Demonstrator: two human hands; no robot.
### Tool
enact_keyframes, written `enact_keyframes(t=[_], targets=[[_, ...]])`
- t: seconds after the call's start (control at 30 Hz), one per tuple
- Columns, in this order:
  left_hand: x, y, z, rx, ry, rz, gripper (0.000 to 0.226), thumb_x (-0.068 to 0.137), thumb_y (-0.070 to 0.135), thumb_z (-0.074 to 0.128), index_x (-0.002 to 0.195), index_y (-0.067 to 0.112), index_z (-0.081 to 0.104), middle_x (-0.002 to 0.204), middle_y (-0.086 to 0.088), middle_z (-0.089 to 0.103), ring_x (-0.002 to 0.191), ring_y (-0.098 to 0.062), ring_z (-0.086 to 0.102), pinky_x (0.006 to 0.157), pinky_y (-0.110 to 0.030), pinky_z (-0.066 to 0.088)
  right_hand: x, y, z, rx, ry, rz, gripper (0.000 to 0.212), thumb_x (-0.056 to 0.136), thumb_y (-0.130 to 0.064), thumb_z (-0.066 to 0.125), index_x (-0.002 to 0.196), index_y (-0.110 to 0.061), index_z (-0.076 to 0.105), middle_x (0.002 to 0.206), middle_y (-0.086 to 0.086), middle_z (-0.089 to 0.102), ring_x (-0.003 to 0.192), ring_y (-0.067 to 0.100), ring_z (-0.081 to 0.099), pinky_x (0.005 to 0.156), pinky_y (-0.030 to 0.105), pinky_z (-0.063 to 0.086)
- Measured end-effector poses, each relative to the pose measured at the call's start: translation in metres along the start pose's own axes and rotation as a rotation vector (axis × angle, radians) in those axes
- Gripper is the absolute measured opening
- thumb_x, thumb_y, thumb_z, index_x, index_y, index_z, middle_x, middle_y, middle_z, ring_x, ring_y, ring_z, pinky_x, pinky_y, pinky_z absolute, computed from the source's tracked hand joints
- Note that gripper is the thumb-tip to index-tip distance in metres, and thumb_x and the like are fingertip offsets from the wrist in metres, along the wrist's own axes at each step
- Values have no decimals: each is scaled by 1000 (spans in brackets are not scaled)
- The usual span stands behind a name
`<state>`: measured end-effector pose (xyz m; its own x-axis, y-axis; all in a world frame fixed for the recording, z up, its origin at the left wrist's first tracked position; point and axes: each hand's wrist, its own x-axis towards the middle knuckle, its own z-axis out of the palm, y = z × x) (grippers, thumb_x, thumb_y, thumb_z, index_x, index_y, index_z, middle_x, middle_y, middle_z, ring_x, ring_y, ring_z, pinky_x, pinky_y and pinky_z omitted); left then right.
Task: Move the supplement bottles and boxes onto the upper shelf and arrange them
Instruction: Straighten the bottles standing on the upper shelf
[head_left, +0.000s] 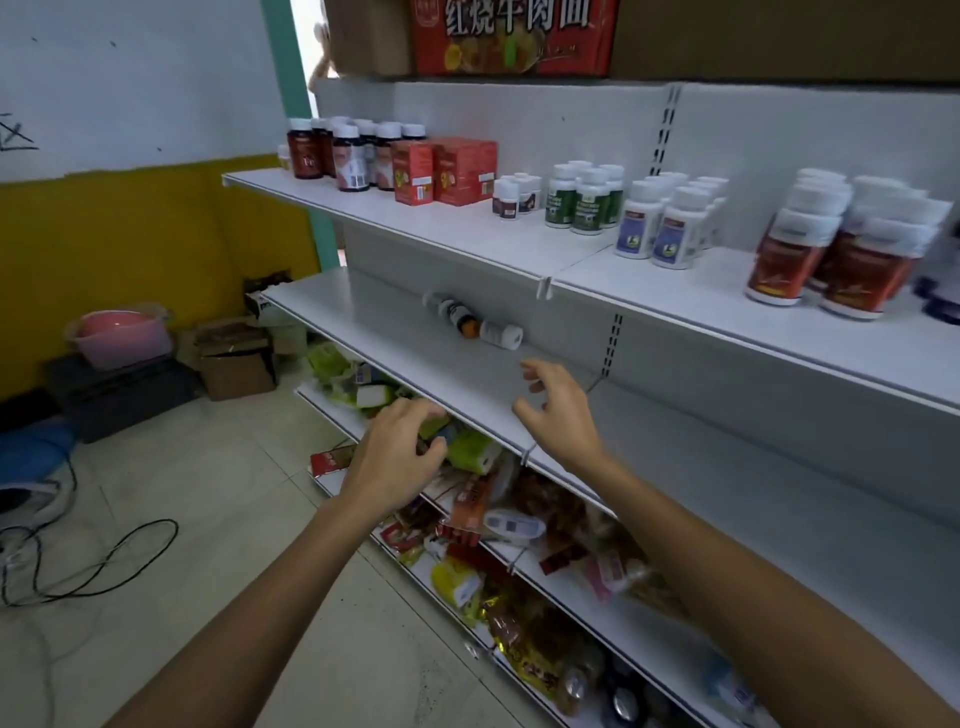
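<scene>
Bottles (451, 312) lying at middle shelf (363, 317) back, right hand (561, 415) over front edge

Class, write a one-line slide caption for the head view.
Left hand and right hand hover at the middle shelf, where two bottles lie on their sides beneath the stocked upper shelf.

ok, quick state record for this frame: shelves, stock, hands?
upper shelf: upright stock, left to right: brown bottles, red boxes, small white bottles, green-label bottles, blue-label bottles, red-label bottles
middle shelf: orange-ended bottle and white bottle on their sides by the back panel
left hand: fingers loosely curled, empty, below the middle shelf's front edge
right hand: open, empty, over the middle shelf, short of the white bottle
lower shelves: loose snack packets
</scene>
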<state>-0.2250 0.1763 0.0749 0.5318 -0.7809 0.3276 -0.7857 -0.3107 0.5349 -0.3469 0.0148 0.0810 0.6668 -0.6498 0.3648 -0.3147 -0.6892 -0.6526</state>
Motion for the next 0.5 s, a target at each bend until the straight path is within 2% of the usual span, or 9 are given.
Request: enact_keyframes(t=[0.1, 0.3, 0.4, 0.5], targets=[[52, -30, 22, -49, -34, -34, 30, 87, 19, 57, 118, 15, 58, 116, -4, 55, 113, -20, 51, 96, -38, 43, 45, 28, 32, 5, -9, 70, 47, 89, -14, 58, 134, -9, 46, 124, 10, 52, 110, 21, 51, 89, 27, 39], [126, -96, 53, -100, -110, -31, 30, 88, 18, 57, 118, 16, 57, 115, -1, 52, 112, -17, 48, 93, -33, 42, 127, 66, 96, 7, -61, 195, 47, 87, -12, 60, 133, -8, 48, 124, 13, 53, 110, 23, 52, 89, 30, 41], [168, -138, 60, -121, -91, -42, 30, 87, 17, 58, 117, 15, 59, 116, -4, 55, 112, -21, 49, 94, -39, 44, 154, 82, 127, 1, -61, 241, 47, 87, -13, 60, 133, -9, 48, 124, 11, 52, 110, 22, 51, 89, 28, 40], [215, -173, 80, -90, -133, -4, 32, 88, 18, 57, 119, 13, 58, 120, -6, 54, 114, -23, 48, 96, -34, 41, 178, 105, 152, 10, 0, 328, 47, 88, -14, 61, 133, -10, 47, 126, 10, 49, 113, 21, 50, 92, 29, 41]])
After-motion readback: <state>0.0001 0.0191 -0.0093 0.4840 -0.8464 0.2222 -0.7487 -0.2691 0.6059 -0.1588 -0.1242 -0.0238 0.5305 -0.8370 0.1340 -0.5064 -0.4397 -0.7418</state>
